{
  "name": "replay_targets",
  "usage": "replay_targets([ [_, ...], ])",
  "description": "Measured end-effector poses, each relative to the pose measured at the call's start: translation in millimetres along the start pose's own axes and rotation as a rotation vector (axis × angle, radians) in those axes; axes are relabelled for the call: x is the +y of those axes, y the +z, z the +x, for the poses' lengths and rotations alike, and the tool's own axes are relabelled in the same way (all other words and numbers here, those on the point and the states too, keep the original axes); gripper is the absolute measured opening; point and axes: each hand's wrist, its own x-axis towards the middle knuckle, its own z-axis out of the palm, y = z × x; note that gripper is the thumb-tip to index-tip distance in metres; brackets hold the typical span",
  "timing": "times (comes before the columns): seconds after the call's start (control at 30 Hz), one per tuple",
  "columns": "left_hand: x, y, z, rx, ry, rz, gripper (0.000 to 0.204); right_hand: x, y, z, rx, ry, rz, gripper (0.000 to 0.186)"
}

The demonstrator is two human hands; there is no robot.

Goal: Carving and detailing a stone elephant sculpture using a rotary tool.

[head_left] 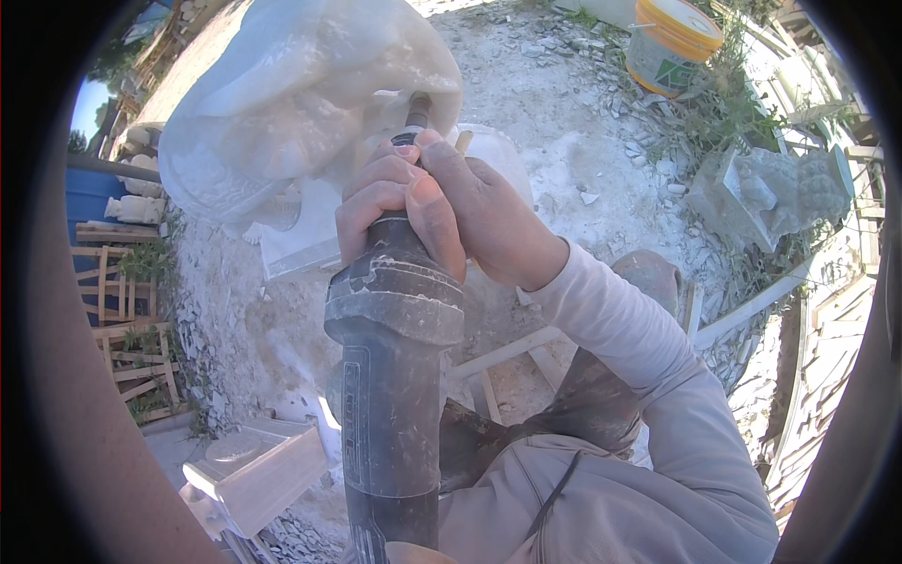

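Note:
My right hand (442, 202) is wrapped around the neck of a dusty dark-grey hand grinder (395, 376), fingers closed near the collet. The tool's bit (417, 111) touches a large white stone carving (301, 94) at the upper left. Only a sliver of my left hand (413, 555) shows at the bottom edge, laid over the rear end of the grinder's body. My right forearm in a pale long sleeve (648, 376) comes in from the lower right.
White dust and stone chips cover the ground. A yellow-rimmed bucket (669, 42) stands at the top right, with a grey carved stone figure (770, 193) below it. A white carved block (258, 470) lies lower left, beside wooden pallets (132, 357) and a blue barrel (92, 193).

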Motion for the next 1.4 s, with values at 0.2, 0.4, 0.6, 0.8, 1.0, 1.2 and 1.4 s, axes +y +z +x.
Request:
replay_targets([
  [0.2,0.1,1.1,-0.8,0.011,-0.015,-0.01,0.019,0.1,0.3,-1.4,0.003,0.004,0.016,0.051],
  [0.4,-2.0,2.8,-1.4,0.024,-0.01,-0.029,0.02,0.4,-0.3,-0.4,-0.011,0.003,0.021,0.05],
  [0.6,-1.1,1.6,-1.8,0.015,-0.017,-0.012,0.021,1.0,0.0,-1.2,0.001,0.014,0.037,0.05],
  [0.8,-1.6,1.3,-1.9,0.013,-0.006,-0.02,0.022,1.1,-0.5,-0.3,-0.003,0.026,0.046,0.05],
  [1.0,-2.9,0.6,-2.5,0.006,-0.004,-0.02,0.021,1.5,-1.2,-0.5,-0.008,0.033,0.019,0.051],
  [1.2,-2.3,1.6,-3.1,0.015,-0.008,-0.035,0.021,1.2,-1.1,-0.8,-0.01,0.033,0.016,0.053],
  [1.4,-2.2,0.4,-2.7,0.008,-0.005,-0.028,0.02,1.9,-1.5,-0.6,-0.013,0.027,0.011,0.053],
])
